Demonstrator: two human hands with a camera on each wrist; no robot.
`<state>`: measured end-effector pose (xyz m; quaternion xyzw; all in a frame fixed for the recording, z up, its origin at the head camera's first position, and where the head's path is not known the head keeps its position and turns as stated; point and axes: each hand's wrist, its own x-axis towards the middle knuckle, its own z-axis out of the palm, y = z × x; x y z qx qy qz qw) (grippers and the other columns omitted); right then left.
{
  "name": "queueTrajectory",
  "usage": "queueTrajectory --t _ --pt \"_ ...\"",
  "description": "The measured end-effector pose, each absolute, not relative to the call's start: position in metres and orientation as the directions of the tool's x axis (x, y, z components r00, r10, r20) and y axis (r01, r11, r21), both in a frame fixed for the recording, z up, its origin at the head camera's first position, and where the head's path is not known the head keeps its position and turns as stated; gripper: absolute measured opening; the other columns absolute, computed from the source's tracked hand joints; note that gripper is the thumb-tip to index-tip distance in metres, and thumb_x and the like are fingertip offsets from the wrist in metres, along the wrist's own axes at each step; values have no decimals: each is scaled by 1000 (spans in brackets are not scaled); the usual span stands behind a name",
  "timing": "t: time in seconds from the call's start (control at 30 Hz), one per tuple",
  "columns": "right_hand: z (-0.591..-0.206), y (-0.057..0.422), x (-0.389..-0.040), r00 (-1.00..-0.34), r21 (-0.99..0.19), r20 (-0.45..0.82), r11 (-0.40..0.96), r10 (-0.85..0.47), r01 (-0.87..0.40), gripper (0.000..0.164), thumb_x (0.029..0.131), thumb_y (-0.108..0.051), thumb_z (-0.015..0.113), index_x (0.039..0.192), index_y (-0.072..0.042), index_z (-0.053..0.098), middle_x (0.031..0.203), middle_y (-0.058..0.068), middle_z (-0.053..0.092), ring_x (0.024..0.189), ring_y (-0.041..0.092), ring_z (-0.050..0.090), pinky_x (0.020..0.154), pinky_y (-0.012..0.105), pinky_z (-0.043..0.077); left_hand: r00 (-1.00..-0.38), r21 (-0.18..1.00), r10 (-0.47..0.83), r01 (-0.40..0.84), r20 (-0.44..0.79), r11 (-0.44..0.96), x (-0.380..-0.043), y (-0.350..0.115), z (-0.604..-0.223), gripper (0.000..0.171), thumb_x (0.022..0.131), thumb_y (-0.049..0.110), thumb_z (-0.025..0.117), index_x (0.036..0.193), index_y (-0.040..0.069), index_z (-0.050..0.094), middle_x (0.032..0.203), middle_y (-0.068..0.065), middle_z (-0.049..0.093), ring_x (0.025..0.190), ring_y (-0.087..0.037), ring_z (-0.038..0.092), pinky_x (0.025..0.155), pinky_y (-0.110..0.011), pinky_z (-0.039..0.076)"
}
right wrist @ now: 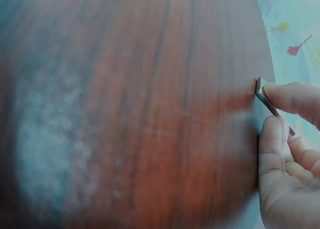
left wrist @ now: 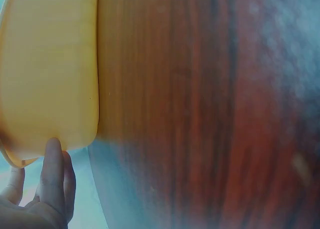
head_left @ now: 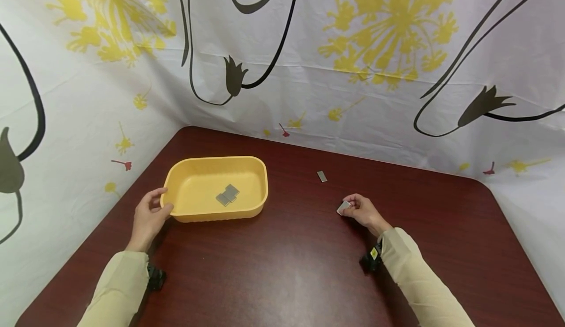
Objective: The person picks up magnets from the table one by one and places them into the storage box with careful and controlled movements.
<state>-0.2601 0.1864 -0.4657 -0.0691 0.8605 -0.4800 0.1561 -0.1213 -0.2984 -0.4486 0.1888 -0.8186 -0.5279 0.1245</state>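
Note:
Toward the left of the table stands a yellow plastic tray [head_left: 194,216], with a few small flat grey rectangular tiles [head_left: 228,194] lying on its floor, some overlapping. The left hand [head_left: 149,216] grips the tray's left end, its fingertips at the rim. In the left wrist view, a straight digit presses the outer wall of the yellow tray [left wrist: 50,79]. Right of the tray, the right hand [head_left: 364,213] pinches a similar grey tile [head_left: 343,208] between thumb and fingers. From the right wrist view, this tile [right wrist: 268,105] is seen nearly edge-on and tilted.
Another grey tile [head_left: 322,176] lies on the dark red-brown table [head_left: 282,268], beyond the right hand. A white cloth with yellow and dark flower prints [head_left: 282,111] hangs behind the table and along its sides. Dark wrist cameras [head_left: 371,259] sit by both cuffs.

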Motion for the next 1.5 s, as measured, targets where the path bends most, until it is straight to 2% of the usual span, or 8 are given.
queueTrajectory --t 0.3,0.53,0.7,0.9,1.5 --pt "-466 183 -256 -940 -855 -190 518 -285 16 35 80 -4 64 110 7 48 85 8 50 73 16 45 61 25 42 -900 915 -437 -170 7 365 -121 -298 -449 47 84 8 51 129 2 41 112 -14 43 71 7 50 62 -18 48" --pt "-465 183 -252 -943 -850 -194 526 -272 24 32 83 -3 58 111 6 48 89 9 52 74 17 47 63 26 42 -902 913 -431 -161 18 376 -121 -299 -450 47 84 8 50 130 2 41 112 -15 44 71 7 50 61 -17 48" --pt "-465 184 -251 -945 -874 -191 485 -264 41 27 85 0 53 111 7 47 90 10 54 74 16 51 63 27 44 -905 908 -425 -155 28 389 -121 -299 -450 47 84 8 50 130 2 41 113 -16 44 70 6 50 60 -18 48" --pt "-466 185 -253 -944 -906 -192 417 -267 67 32 86 -2 53 114 11 44 88 6 53 73 12 52 63 26 44 -903 908 -430 -160 24 387 -121 -299 -450 47 84 8 50 130 2 41 113 -16 43 71 5 49 60 -17 48" --pt "-465 190 -252 -924 -938 -259 302 -280 171 35 91 -10 50 120 7 40 96 5 47 83 11 52 75 24 44 -903 910 -429 -165 16 381 -121 -300 -451 47 84 10 50 130 4 41 114 -14 41 73 4 49 61 -18 48"
